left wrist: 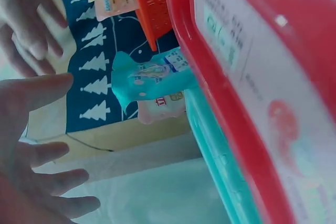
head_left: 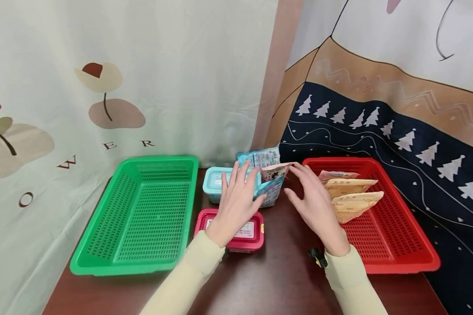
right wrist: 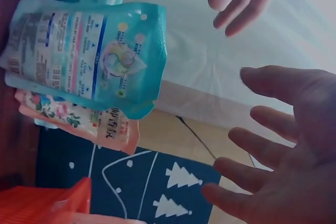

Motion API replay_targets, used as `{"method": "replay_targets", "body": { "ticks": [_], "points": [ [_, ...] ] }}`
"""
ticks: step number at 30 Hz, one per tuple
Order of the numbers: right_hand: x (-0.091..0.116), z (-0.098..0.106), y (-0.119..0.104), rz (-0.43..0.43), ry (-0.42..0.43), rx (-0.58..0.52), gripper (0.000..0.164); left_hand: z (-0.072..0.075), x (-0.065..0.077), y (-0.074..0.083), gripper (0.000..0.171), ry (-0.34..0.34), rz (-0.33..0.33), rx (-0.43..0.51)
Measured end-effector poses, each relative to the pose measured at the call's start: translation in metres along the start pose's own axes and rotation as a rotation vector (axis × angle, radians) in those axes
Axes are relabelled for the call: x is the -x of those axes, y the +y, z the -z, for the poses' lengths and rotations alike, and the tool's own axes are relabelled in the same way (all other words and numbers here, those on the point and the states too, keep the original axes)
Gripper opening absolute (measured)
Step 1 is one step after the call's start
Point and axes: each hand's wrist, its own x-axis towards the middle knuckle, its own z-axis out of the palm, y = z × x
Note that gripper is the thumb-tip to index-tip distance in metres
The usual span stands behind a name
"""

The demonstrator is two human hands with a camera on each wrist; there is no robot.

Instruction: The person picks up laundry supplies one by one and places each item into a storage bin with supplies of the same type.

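My left hand [head_left: 236, 203], fingers spread and empty, is over the light-blue lidded box [head_left: 212, 180] and the red-pink lidded box [head_left: 257, 236]. In the left wrist view the red-pink lid fills the right side, apart from the fingers. Beside the blue box stand a blue pouch [right wrist: 118, 51], a pink floral pouch [right wrist: 118, 129] and, behind them, another light-blue pouch [head_left: 262, 157]. My right hand [head_left: 315, 199] is to the right of these pouches. The right wrist view shows its fingers extended, thumb apart, with nothing in them.
A green basket [head_left: 193, 205] stands on the left of the brown table [head_left: 284, 280]. On the right, a red basket [head_left: 407, 218] holds a pink pouch [head_left: 339, 174] and two yellowish pouches [head_left: 356, 205]. Printed curtains [head_left: 205, 78] hang behind.
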Motion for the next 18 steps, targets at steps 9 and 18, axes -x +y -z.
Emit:
{"method": "replay_targets", "body": {
  "ticks": [9, 18],
  "points": [
    [-0.03, -0.012, -0.004, 0.071, -0.209, 0.197, 0.061, -0.009, -0.022, 0.002, 0.076, -0.137, -0.017, -0.05],
    [-0.041, -0.03, 0.008, 0.09, -0.31, 0.253, 0.063, -0.024, -0.033, -0.001, 0.068, -0.195, -0.057, -0.117]
  ]
}}
